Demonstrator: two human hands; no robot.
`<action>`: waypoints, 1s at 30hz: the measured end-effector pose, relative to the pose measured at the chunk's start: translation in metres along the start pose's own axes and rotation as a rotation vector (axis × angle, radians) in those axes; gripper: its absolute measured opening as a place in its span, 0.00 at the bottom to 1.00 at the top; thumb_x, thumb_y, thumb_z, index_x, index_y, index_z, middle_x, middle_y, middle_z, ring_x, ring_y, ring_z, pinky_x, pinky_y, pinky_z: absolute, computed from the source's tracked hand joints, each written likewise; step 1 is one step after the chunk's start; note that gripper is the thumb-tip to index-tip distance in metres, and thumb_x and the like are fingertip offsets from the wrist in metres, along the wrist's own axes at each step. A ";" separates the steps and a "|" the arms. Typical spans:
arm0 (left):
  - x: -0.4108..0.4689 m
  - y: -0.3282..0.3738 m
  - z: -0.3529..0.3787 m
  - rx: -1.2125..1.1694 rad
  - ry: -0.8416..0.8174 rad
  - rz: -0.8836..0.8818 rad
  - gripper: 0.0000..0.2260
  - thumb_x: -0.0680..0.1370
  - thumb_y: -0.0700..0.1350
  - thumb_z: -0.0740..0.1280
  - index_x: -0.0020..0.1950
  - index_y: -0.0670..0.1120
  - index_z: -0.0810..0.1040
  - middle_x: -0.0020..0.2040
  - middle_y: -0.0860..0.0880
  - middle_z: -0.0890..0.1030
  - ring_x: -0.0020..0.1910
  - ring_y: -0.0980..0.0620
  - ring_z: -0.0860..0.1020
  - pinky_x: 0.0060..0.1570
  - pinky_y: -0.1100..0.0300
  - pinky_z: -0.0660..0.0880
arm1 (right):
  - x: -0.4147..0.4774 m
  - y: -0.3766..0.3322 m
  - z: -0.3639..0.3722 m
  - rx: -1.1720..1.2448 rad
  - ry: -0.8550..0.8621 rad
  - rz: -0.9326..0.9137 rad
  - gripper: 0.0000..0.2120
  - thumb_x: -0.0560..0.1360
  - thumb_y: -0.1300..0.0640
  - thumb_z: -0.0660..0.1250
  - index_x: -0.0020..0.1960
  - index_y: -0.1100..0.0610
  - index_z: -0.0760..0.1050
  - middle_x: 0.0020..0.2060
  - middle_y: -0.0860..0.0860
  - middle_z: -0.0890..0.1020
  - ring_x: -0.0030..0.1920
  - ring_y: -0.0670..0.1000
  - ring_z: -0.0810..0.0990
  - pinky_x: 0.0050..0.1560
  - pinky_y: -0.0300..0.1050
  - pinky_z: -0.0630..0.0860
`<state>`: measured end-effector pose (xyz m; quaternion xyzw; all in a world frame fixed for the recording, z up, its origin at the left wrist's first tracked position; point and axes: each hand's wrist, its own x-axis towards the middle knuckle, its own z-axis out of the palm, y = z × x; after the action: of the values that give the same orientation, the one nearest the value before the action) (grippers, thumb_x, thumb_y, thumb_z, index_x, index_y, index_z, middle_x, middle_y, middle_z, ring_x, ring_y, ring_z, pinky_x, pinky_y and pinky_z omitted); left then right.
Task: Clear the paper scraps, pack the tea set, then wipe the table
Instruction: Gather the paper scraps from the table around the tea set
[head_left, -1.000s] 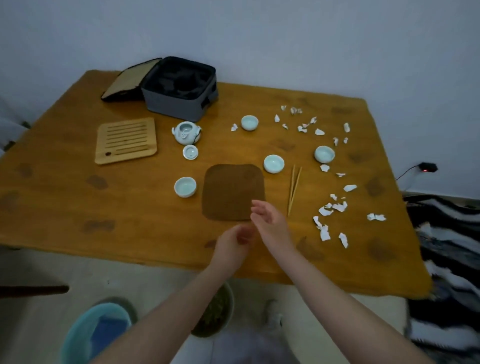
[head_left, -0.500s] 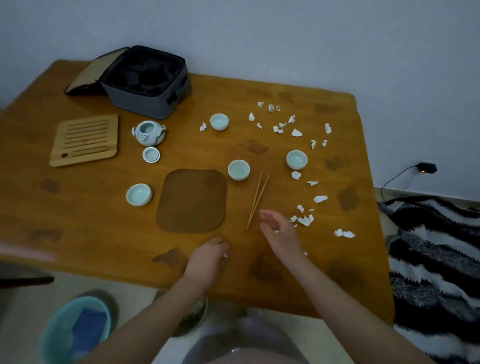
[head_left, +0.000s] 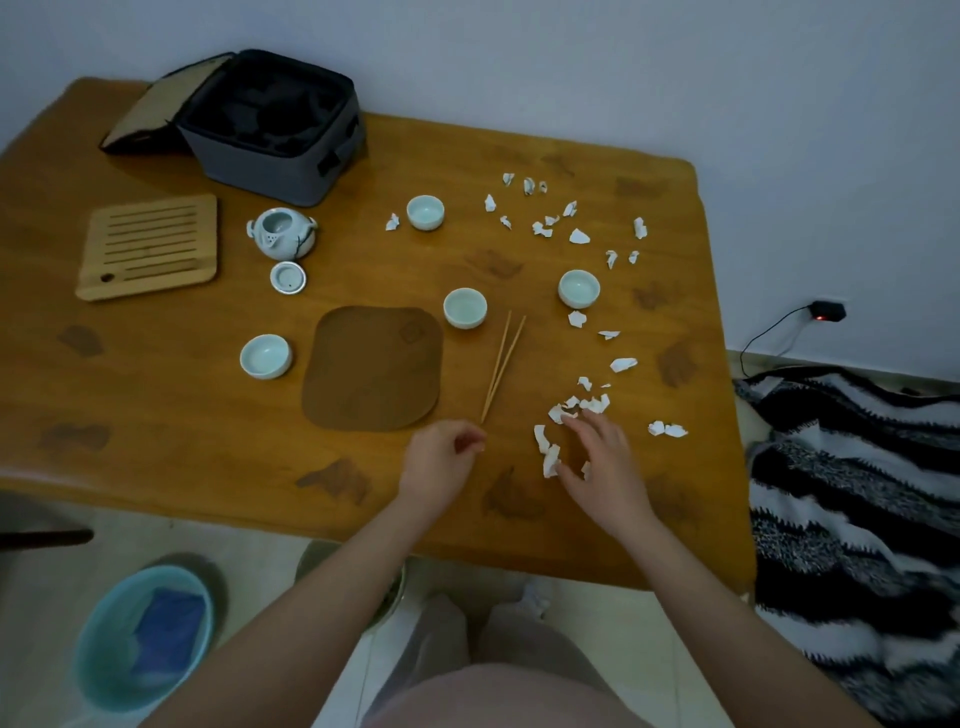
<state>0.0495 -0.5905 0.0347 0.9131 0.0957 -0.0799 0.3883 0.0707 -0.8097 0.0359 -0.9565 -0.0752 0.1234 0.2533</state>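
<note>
Where half-second ago it hovered, right hand (head_left: 597, 457) now spread over paper scraps (head_left: 550, 447); left hand (head_left: 441, 457) curled, contents unclear.

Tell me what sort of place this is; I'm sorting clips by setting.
Probably a room in a home, set up for tea. A low wooden table stands by a plain wall, holding a teapot, small cups and a carrying case. A striped blanket and a basin lie on the tiled floor.

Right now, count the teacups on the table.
4: one far cup near the case, one among the scraps, one beside the sticks, one left of the mat.
</note>
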 end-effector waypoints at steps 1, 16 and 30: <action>0.001 0.010 0.005 -0.032 -0.016 -0.001 0.07 0.77 0.43 0.69 0.54 0.50 0.82 0.50 0.55 0.82 0.47 0.60 0.77 0.49 0.68 0.74 | 0.000 0.006 0.000 -0.094 -0.030 -0.022 0.32 0.76 0.47 0.69 0.76 0.47 0.61 0.77 0.49 0.57 0.77 0.52 0.52 0.74 0.49 0.56; 0.008 0.051 0.078 0.114 0.087 0.058 0.16 0.74 0.54 0.71 0.61 0.55 0.77 0.57 0.57 0.75 0.57 0.59 0.72 0.54 0.65 0.72 | 0.047 0.079 -0.014 -0.493 -0.179 -0.293 0.46 0.69 0.23 0.50 0.78 0.51 0.56 0.76 0.59 0.60 0.76 0.60 0.58 0.72 0.60 0.57; 0.039 0.077 0.129 0.534 -0.079 0.078 0.37 0.77 0.69 0.53 0.77 0.58 0.37 0.79 0.47 0.39 0.78 0.46 0.38 0.76 0.50 0.43 | 0.088 0.106 -0.064 -0.161 -0.005 -0.266 0.23 0.81 0.56 0.62 0.75 0.54 0.64 0.70 0.53 0.70 0.68 0.52 0.71 0.62 0.42 0.70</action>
<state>0.0964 -0.7315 -0.0087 0.9823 0.0207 -0.1229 0.1400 0.1807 -0.9124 0.0192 -0.9550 -0.2115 0.0848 0.1897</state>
